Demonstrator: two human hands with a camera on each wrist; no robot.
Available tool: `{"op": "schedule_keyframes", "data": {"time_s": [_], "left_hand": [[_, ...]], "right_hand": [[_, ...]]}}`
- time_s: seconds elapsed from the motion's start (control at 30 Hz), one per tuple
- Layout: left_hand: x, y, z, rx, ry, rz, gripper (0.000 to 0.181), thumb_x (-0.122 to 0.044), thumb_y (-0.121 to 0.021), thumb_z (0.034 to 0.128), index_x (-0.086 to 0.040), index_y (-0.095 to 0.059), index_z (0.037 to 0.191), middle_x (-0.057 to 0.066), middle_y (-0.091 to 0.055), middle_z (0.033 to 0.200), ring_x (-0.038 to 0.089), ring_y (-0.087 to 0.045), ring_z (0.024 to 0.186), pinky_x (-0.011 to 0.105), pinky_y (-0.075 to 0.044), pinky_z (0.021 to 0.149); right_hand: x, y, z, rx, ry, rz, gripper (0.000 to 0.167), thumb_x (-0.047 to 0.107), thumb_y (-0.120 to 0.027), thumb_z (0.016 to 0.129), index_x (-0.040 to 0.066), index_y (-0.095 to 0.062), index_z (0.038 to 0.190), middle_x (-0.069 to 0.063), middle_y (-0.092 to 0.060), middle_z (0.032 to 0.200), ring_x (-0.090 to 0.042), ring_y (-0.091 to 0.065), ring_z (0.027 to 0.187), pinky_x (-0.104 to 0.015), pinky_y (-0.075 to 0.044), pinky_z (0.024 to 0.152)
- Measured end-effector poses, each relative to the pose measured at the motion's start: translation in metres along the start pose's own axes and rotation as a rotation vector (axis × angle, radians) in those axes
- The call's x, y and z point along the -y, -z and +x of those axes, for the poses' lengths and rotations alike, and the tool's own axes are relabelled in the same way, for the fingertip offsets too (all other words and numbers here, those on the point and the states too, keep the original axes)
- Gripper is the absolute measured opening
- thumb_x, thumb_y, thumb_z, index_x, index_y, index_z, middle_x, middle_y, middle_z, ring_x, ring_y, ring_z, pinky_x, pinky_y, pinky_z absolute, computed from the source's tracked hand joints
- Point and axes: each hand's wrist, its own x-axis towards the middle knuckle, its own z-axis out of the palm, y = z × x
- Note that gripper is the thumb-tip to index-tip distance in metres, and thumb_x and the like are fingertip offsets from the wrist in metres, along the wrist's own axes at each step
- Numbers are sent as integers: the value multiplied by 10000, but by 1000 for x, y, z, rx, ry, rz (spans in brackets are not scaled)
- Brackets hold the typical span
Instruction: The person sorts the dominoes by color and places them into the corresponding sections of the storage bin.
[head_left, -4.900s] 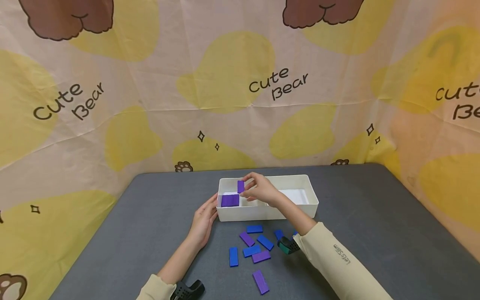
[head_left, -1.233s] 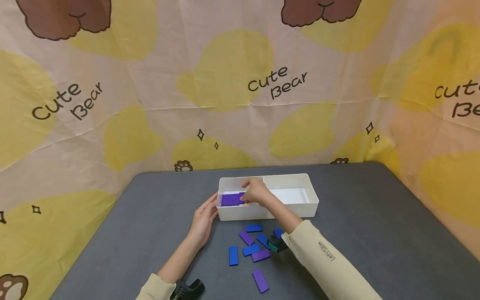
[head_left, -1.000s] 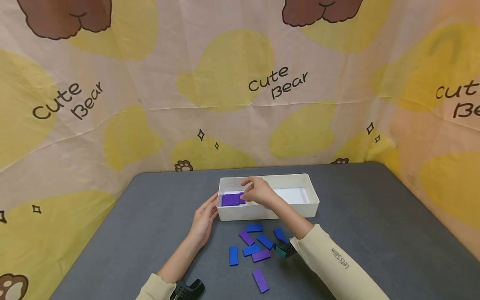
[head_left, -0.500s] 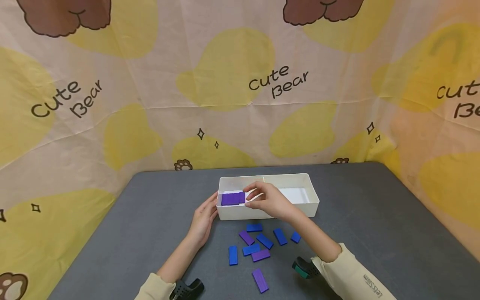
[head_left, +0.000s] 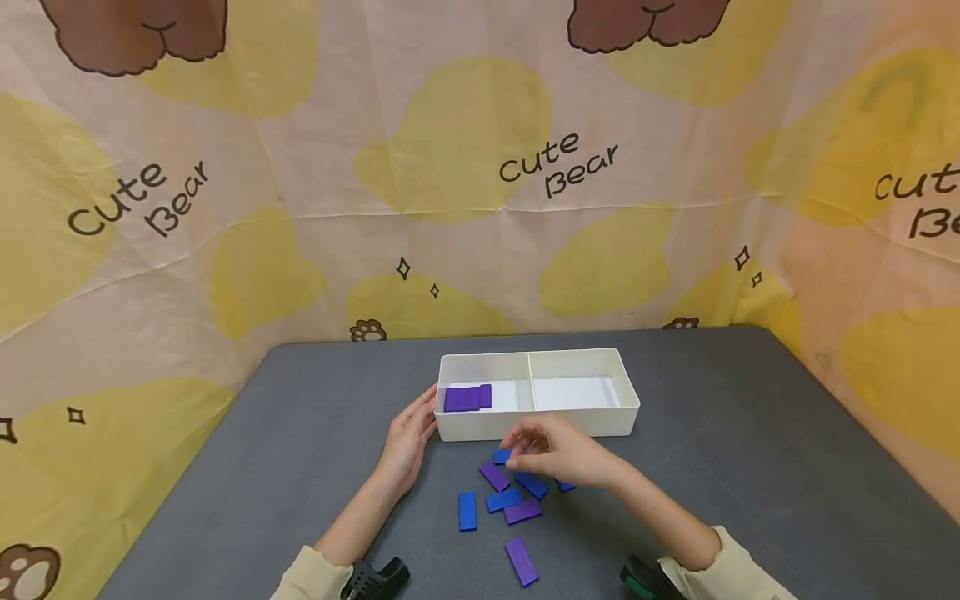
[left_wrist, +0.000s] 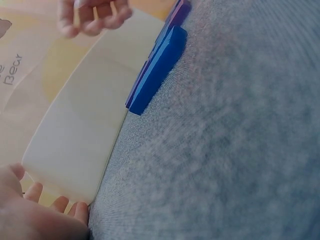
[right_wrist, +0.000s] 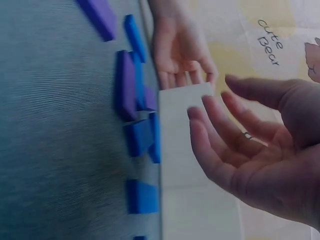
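A white two-compartment box (head_left: 472, 427) stands on the grey table, purple blocks (head_left: 461, 399) lying side by side in its left compartment. My left hand (head_left: 405, 446) rests with extended fingers against the box's left end; the left wrist view shows those fingers (left_wrist: 60, 204) at the box corner. In front of the box, my right hand (head_left: 562, 450) hovers over loose blocks, fingers loosely bent and apart, holding nothing, as the right wrist view also shows (right_wrist: 255, 145). Beneath it are a blue block (head_left: 531, 485) and a purple block (head_left: 493, 477), partly near its fingertips.
Other loose blocks lie nearer the front: a blue one (head_left: 467, 511), another blue one (head_left: 503, 500), a purple one (head_left: 522, 512) and a purple one (head_left: 521, 562). A patterned cloth (head_left: 465, 250) hangs behind the table.
The right hand lowered a purple block into the left compartment, let it go beside the others, and moved out of the box toward the loose blocks. The left hand has stayed at the box.
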Motion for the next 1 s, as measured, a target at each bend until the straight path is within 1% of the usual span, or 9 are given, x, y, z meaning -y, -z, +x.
{"op": "schedule_keyframes", "data": {"time_s": [0.07,0.13,0.23,0.4,0.5,0.6,0.67,0.83,1.0], "left_hand": [[0,0,0,1,-1,-4,535,-199,-489,1120,30,-406,1596,216,-404,1654,363,-414,1514,524,-300,1262],[0,0,0,3,-2,-6,534,-194,-484,1120,36,-402,1595,221,-399,1655,370,-410,1514,530,-294,1265],[0,0,0,4,-2,-8,529,-183,-484,1118,39,-406,1592,221,-400,1655,373,-411,1513,536,-293,1265],[0,0,0,0,-4,0,529,-188,-485,1118,41,-412,1589,223,-405,1652,383,-413,1510,548,-298,1260],[0,0,0,-4,2,-8,526,-181,-485,1115,40,-415,1588,220,-409,1650,381,-413,1511,543,-295,1262],[1,0,0,-2,-1,-12,522,-170,-483,1116,43,-413,1587,221,-410,1648,378,-414,1512,538,-292,1266],[1,-1,0,-4,0,-17,520,-165,-484,1115,44,-415,1586,221,-414,1646,377,-414,1511,536,-289,1267],[0,-1,0,-3,-8,-13,525,-175,-484,1118,47,-408,1588,229,-407,1647,386,-407,1514,548,-283,1268],[1,0,0,-4,-7,-12,523,-164,-486,1116,50,-409,1587,228,-403,1651,386,-403,1518,549,-280,1269]], "right_hand": [[-3,-4,-6,47,0,2,199,60,-741,971,-76,-695,1108,-38,-727,932,-65,-642,808,-215,-544,727],[-6,-8,-12,98,-2,16,197,65,-765,955,-68,-698,1084,-2,-717,899,-42,-636,778,-204,-543,701],[-10,-15,-19,149,-15,34,194,68,-808,918,-36,-710,1049,52,-700,872,-20,-642,758,-189,-547,684],[-16,-22,-30,184,-39,57,228,54,-856,858,-5,-721,1032,71,-681,852,10,-636,750,-179,-560,703],[-17,-23,-34,201,-56,69,248,45,-871,836,2,-720,1028,74,-673,826,16,-616,700,-166,-539,658],[-17,-25,-37,225,-66,67,259,47,-883,826,22,-718,1025,109,-654,789,23,-583,640,-156,-499,594],[-17,-27,-38,241,-67,55,278,56,-896,815,42,-716,1025,135,-640,761,31,-555,611,-146,-465,560],[-18,-32,-38,251,-50,-19,358,85,-949,754,104,-708,1017,179,-604,694,62,-507,567,-127,-405,520],[-19,-34,-38,243,-28,-111,422,103,-985,707,150,-703,1017,175,-585,664,74,-485,556,-138,-406,516]]}}
